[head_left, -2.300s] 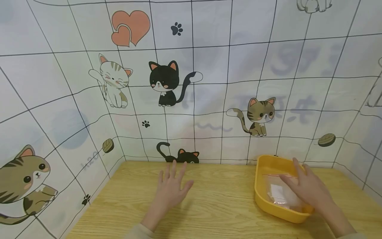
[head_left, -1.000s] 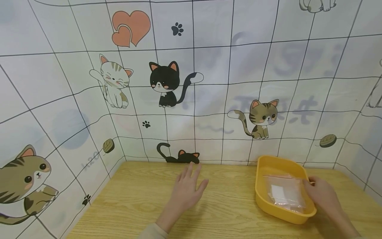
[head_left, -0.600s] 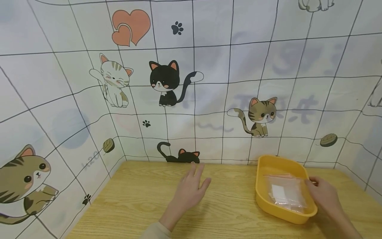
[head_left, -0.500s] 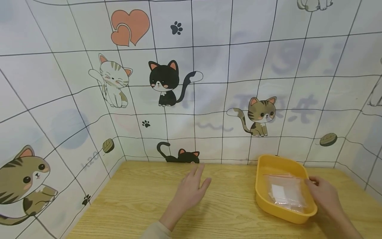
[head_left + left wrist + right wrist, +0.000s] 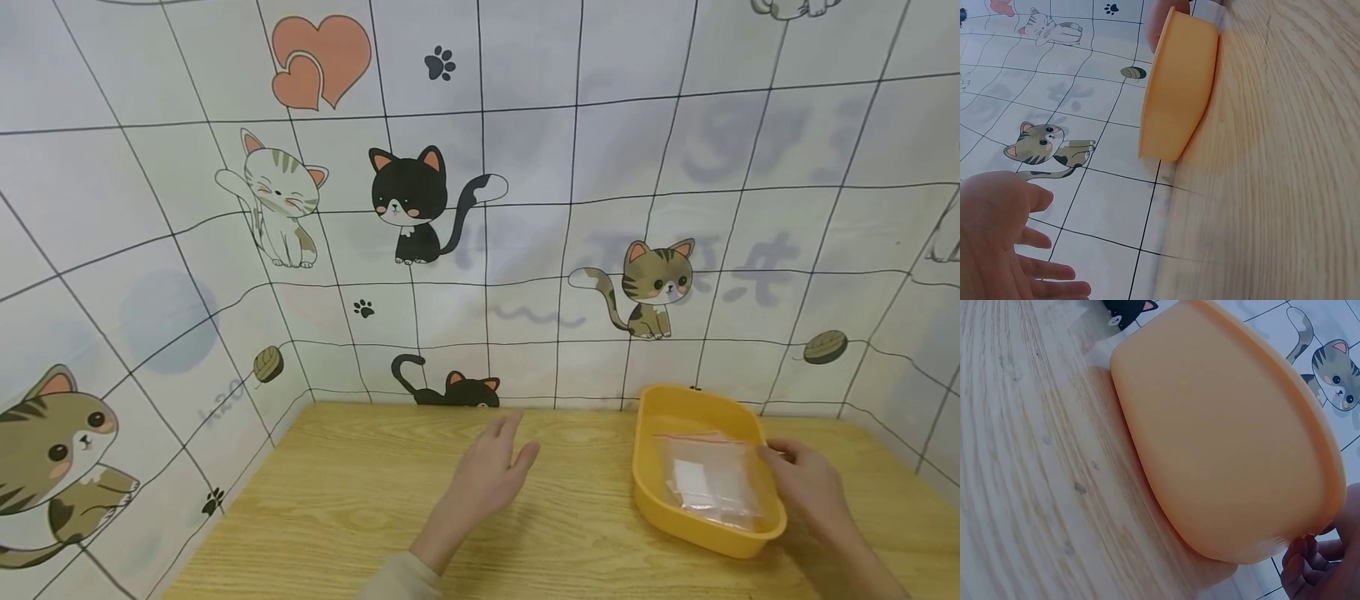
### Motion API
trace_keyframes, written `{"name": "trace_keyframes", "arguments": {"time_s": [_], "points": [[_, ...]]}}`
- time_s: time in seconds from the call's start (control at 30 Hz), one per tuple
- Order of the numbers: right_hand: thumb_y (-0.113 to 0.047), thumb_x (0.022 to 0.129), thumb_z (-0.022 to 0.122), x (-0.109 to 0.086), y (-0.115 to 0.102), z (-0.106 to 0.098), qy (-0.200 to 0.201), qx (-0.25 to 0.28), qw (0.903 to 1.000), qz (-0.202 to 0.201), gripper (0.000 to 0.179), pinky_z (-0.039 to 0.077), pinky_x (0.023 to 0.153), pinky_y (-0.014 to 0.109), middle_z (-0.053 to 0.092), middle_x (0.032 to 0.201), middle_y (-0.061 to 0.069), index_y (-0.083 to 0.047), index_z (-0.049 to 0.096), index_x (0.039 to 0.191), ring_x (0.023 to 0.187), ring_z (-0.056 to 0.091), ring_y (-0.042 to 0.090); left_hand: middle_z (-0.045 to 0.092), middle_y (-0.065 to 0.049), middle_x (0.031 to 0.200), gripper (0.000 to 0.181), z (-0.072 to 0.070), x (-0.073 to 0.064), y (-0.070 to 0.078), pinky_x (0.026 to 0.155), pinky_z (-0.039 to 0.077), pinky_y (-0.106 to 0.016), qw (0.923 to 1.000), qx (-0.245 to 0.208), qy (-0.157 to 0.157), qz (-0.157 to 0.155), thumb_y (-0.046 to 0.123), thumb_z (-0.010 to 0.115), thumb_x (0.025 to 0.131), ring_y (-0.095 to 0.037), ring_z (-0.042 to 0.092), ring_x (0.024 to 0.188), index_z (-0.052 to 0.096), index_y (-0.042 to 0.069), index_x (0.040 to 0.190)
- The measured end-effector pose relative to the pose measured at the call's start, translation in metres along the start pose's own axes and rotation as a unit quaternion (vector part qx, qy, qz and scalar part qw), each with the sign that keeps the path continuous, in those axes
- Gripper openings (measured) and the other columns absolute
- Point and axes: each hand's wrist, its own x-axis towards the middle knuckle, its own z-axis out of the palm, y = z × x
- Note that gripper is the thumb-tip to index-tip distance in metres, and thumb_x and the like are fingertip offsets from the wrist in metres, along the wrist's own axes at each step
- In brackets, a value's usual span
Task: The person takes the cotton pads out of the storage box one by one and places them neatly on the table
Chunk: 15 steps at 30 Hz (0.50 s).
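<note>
On the right side of the table, a yellow plastic tray [image 5: 693,532] holds clear zip bags [image 5: 723,483] with a white label showing. My right hand [image 5: 810,487] grips the tray's right rim, thumb on the inner side. In the right wrist view, curled fingers [image 5: 1297,565] lie against the outside of the tray [image 5: 1222,431], just under its rim. My left hand [image 5: 487,475] hovers over the middle of the table, empty, fingers extended and apart from the tray. The left wrist view shows that hand [image 5: 997,231] with its fingers spread.
A light wood-grain table [image 5: 360,517] fills the lower part of the head view. Behind it and to the left hangs a white gridded sheet [image 5: 525,250] printed with cartoon cats, hearts and paw marks. The tray stands close to the back edge.
My right hand has gone from above the tray to its right rim and taken hold. The tray has shifted slightly left. My left hand has moved right.
</note>
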Motion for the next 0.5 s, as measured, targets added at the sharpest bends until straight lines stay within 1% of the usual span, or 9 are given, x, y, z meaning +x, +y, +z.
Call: {"name": "trace_keyframes", "arguments": {"time_s": [0.1,0.2,0.33,0.5], "points": [[-0.027,0.105,0.045,0.000,-0.002,0.001,-0.008,0.005,1.0000,0.003,0.054,0.048,0.063,0.029,0.058,0.112,0.039,0.022,0.048,0.128,0.084,0.061,0.033,0.047,-0.019,0.148,0.058,0.001,0.001,0.002,0.103,0.044,-0.056,1.0000,-0.008,0.000,0.000,0.044,0.041,0.108,-0.039,0.050,0.131,0.039,0.007,0.153],[-0.027,0.105,0.045,0.000,-0.004,0.002,-0.013,0.012,0.9998,0.003,0.054,0.049,0.059,0.026,0.061,0.107,0.036,0.022,0.048,0.128,0.077,0.057,0.018,0.047,-0.018,0.148,0.059,0.003,0.003,0.004,0.104,0.044,-0.055,0.9999,-0.011,0.002,-0.001,0.046,0.040,0.108,-0.038,0.050,0.131,0.040,0.007,0.153],[-0.027,0.105,0.045,-0.001,-0.008,0.002,-0.016,0.025,0.9996,0.003,0.054,0.050,0.058,0.025,0.063,0.104,0.032,0.022,0.048,0.128,0.073,0.056,0.013,0.047,-0.018,0.148,0.057,0.005,0.006,0.008,0.103,0.044,-0.056,0.9998,-0.018,0.005,-0.004,0.044,0.041,0.108,-0.038,0.050,0.132,0.041,0.008,0.152],[-0.027,0.106,0.044,-0.002,-0.012,0.004,-0.038,0.044,0.9983,0.003,0.056,0.052,0.056,0.027,0.066,0.092,0.020,0.023,0.045,0.130,0.065,0.058,0.013,0.048,-0.017,0.147,0.055,0.007,0.009,0.014,0.102,0.046,-0.055,0.9994,-0.034,0.005,-0.004,0.042,0.042,0.108,-0.036,0.051,0.130,0.042,0.008,0.151]]}}
